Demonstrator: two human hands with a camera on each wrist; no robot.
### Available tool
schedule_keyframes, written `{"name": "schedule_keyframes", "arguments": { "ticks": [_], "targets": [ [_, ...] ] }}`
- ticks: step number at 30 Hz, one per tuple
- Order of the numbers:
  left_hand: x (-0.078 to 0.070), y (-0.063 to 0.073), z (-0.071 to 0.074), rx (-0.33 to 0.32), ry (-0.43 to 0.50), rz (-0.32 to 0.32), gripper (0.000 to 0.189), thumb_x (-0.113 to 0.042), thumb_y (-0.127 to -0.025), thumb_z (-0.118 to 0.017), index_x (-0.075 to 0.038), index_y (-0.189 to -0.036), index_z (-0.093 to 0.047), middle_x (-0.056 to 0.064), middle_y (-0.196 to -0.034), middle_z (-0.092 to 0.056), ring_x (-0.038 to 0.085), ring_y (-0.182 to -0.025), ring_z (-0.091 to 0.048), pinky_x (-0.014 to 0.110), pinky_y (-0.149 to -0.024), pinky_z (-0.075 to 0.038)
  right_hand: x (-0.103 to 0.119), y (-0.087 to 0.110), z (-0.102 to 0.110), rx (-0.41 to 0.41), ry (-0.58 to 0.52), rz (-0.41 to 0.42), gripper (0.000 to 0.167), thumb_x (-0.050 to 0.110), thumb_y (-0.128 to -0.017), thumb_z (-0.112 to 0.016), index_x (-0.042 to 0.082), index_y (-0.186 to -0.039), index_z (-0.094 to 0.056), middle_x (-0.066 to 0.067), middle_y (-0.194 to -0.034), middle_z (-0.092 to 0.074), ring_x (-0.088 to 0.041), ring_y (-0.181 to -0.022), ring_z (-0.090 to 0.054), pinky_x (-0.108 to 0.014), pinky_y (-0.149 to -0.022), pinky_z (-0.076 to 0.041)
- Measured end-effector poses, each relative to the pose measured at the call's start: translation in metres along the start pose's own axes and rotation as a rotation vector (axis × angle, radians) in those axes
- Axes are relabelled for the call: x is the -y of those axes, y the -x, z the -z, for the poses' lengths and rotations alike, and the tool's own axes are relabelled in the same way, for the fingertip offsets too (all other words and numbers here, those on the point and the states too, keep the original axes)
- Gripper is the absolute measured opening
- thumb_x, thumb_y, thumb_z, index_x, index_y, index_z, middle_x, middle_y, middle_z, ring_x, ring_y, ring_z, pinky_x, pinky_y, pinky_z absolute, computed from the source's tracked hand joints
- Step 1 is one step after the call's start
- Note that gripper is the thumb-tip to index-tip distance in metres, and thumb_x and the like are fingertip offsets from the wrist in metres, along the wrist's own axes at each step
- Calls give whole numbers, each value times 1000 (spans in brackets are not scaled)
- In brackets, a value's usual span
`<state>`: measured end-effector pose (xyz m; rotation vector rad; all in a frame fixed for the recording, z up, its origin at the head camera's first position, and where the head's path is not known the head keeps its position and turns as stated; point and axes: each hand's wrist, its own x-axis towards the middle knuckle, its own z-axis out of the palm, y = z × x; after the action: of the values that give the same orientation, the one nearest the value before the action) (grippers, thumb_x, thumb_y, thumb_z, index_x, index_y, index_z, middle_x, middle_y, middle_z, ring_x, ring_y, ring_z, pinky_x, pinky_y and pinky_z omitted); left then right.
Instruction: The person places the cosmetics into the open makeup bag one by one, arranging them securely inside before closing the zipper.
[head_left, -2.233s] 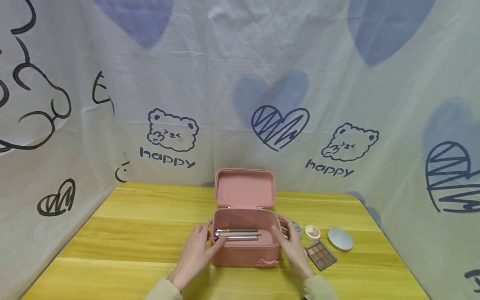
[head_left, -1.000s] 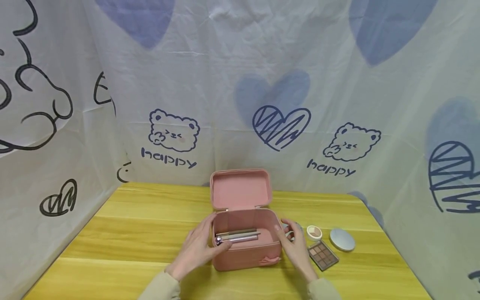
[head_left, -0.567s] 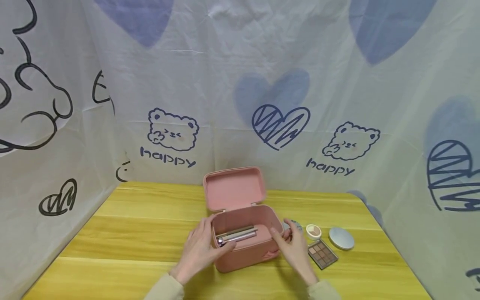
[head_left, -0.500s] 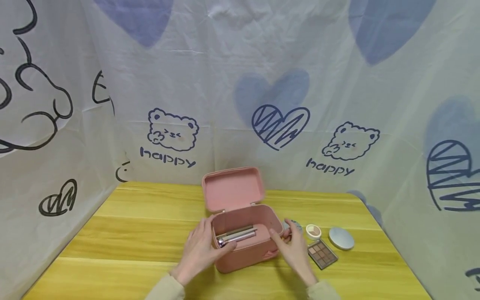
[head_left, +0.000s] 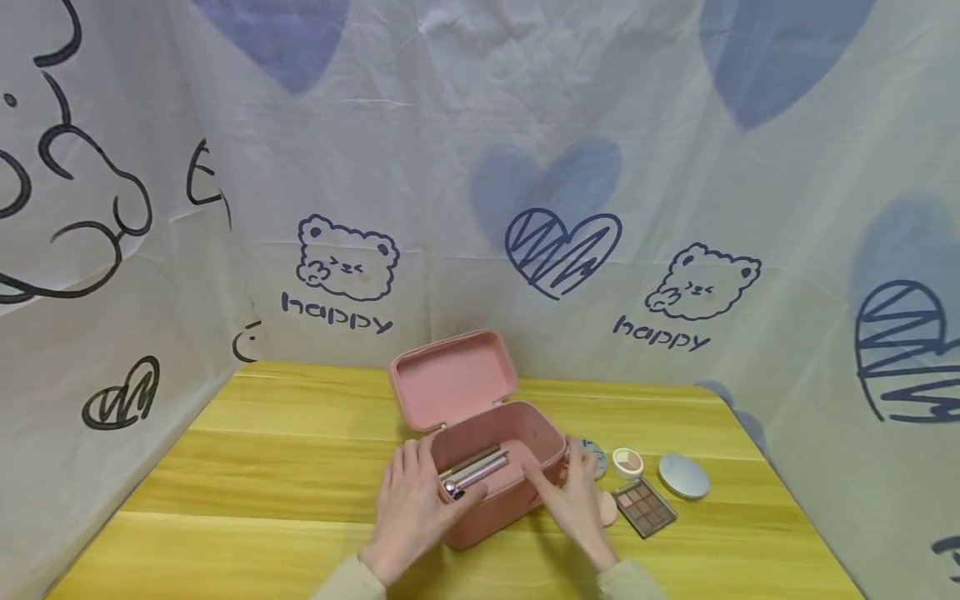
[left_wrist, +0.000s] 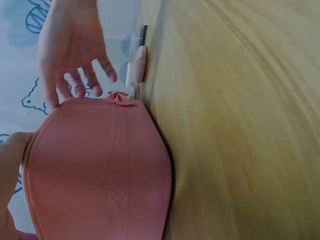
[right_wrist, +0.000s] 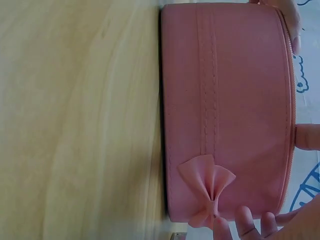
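A pink makeup case (head_left: 495, 518) stands on the table, its lid (head_left: 453, 379) tilted back, turned at an angle. My left hand (head_left: 411, 508) grips the left end, thumb over the front rim and fingers along the side. At the other end, my right hand (head_left: 573, 500) holds the right front corner, thumb at the rim and fingers around the side. Slim makeup sticks, one with a shiny silver barrel (head_left: 480, 472), lie inside toward the left. A pink bow (right_wrist: 207, 182) decorates the front in the right wrist view, beside my right fingertips.
Right of the case lie a patterned round item (head_left: 594, 457), a small round three-colour pan (head_left: 627, 462), an eyeshadow palette (head_left: 645, 507), a silver round compact (head_left: 684, 477) and a pale puff (head_left: 607, 508) partly behind my right hand. A printed cloth (head_left: 450, 167) hangs behind the wooden table (head_left: 300, 467).
Between my hands the case has rotated counterclockwise, its lid swinging left and its right end moving back. Both hands have turned with it. The pale puff has come into view.
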<state>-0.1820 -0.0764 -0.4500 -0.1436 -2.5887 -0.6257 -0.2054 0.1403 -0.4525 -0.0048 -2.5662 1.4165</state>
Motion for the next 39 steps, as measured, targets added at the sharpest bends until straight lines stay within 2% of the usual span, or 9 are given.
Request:
{"name": "schedule_keyframes", "arguments": {
  "ticks": [3,6,10,15,20,26,34,39],
  "targets": [
    [-1,2,0,-14,-26,-8,99,-76,-78,-66,-5,-144,-47,10,-110,-53,26,-107,-51,44,-96,-48,0,-2,-1,2,-16,-9,89,35,-90,-73,-8,-154,-28,-24,-128,-38,-25,-96,-51,-30,-79,-46],
    [-1,3,-1,-40,-81,-36,96,-74,-79,-65,-4,-143,-48,11,-111,-54,28,-107,-51,42,-94,-47,-1,-4,-2,-2,-38,-11,85,31,-91,-72,-8,-153,-29,-23,-125,-39,-24,-95,-51,-28,-77,-45],
    [3,3,0,-111,-164,-100,88,-69,-80,-67,-5,-138,-52,12,-110,-57,30,-108,-52,40,-89,-46,-2,-8,-1,-12,-57,-3,80,25,-91,-72,-10,-151,-33,-21,-120,-41,-21,-92,-50,-25,-76,-43],
    [13,-1,3,-188,-166,-172,77,-57,-82,-72,-5,-136,-56,13,-118,-60,32,-114,-53,45,-94,-50,-2,-9,0,-21,-61,16,78,23,-89,-74,-9,-149,-37,-18,-116,-42,-19,-90,-50,-25,-78,-44],
    [25,-10,9,-236,-133,-217,74,-48,-83,-75,0,-135,-55,17,-127,-59,35,-117,-54,49,-100,-50,-5,-11,0,-1,-71,26,77,22,-89,-73,-9,-150,-37,-19,-117,-42,-20,-91,-49,-28,-80,-44],
    [38,-22,25,-192,-48,-176,80,-44,-84,-77,1,-143,-47,23,-143,-48,39,-127,-48,56,-107,-46,-7,-14,2,28,-84,35,77,20,-90,-72,-10,-151,-35,-21,-120,-42,-21,-93,-48,-27,-80,-42],
    [58,-39,49,-68,51,-93,84,-37,-93,-71,-1,-156,-29,27,-154,-32,44,-141,-33,66,-114,-34,-10,-18,5,69,-127,19,79,19,-91,-72,-9,-153,-31,-24,-125,-40,-25,-95,-52,-19,-72,-42],
    [65,-48,57,-16,105,-31,82,-41,-95,-66,-1,-156,-29,27,-157,-29,46,-145,-30,68,-115,-30,-13,-21,7,66,-132,35,76,18,-90,-71,-10,-151,-35,-26,-126,-44,-28,-98,-55,-19,-73,-44]
  ]
}}
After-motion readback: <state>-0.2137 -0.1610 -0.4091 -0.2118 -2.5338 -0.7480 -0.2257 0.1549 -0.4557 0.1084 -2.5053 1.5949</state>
